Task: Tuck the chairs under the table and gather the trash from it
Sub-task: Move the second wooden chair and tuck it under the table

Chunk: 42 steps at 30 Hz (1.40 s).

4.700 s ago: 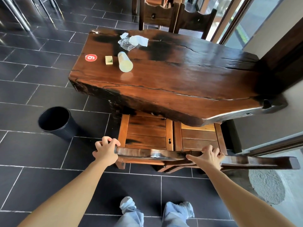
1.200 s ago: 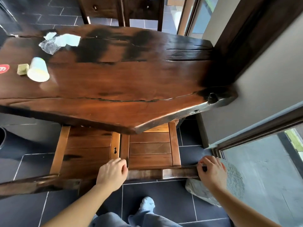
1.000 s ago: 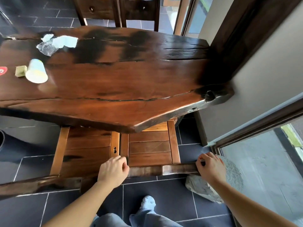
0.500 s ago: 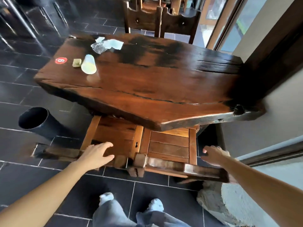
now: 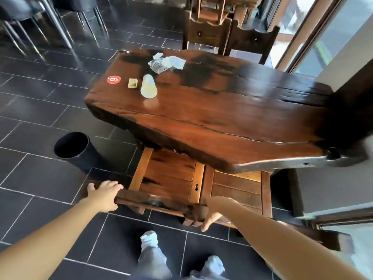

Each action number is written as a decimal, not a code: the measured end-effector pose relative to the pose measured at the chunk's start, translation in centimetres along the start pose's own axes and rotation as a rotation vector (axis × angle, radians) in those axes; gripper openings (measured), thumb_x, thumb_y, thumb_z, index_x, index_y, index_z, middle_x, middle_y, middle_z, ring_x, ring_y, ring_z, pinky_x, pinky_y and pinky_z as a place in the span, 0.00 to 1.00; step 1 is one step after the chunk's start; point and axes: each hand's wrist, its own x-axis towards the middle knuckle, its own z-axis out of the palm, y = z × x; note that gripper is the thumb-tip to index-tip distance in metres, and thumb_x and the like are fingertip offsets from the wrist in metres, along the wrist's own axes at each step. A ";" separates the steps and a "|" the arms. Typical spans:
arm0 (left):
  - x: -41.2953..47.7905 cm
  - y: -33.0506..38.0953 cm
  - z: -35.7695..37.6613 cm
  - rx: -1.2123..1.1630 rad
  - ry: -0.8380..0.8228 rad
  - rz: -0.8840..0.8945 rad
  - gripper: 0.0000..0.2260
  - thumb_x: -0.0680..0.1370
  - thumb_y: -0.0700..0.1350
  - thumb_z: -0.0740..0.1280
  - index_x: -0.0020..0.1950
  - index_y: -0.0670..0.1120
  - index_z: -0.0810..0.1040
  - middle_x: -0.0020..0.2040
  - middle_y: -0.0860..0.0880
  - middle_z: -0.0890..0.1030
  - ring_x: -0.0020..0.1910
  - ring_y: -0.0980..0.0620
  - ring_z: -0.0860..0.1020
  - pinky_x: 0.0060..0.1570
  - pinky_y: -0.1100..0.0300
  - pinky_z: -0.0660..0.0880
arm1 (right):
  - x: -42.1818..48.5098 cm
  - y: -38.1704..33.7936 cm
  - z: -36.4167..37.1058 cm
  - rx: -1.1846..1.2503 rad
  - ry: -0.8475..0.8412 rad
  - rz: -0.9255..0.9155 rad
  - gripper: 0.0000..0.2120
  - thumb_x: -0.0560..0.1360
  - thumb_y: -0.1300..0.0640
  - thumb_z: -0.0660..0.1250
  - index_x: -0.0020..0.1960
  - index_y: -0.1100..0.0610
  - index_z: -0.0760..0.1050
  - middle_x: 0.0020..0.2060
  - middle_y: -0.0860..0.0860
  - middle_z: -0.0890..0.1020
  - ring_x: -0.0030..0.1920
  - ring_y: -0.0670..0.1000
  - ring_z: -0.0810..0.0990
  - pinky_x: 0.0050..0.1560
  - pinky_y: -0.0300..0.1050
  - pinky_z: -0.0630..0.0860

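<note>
The dark slab table (image 5: 222, 118) carries a plastic cup (image 5: 148, 88) lying on its side, a small yellowish box (image 5: 132, 82), crumpled clear wrapping and tissue (image 5: 166, 63), and a red number sticker (image 5: 114, 79). Two wooden chairs stand at the near side, their seats partly under the top: the left chair (image 5: 169, 174) and the right chair (image 5: 238, 190). My left hand (image 5: 103, 196) curls over the left end of the left chair's backrest (image 5: 153, 201). My right hand (image 5: 214, 211) grips its right end, thumb underneath.
A black bin (image 5: 73, 150) stands on the tiled floor left of the chairs. Two more wooden chairs (image 5: 207, 33) are at the table's far side. Metal chair legs (image 5: 60, 27) fill the far left; a wall and glass door (image 5: 314, 37) close the right.
Half a second ago both hands hovered open near the backrests; now they hold the left chair's backrest. Before that they held the right chair. My view has swung left.
</note>
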 end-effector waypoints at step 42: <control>0.6 -3.2 -1.0 0.537 -0.282 0.236 0.31 0.72 0.52 0.67 0.73 0.50 0.62 0.68 0.49 0.72 0.65 0.48 0.73 0.59 0.57 0.73 | -4.5 -4.7 4.0 -0.257 0.104 0.065 0.37 0.70 0.41 0.69 0.73 0.51 0.60 0.64 0.52 0.75 0.68 0.60 0.70 0.67 0.78 0.45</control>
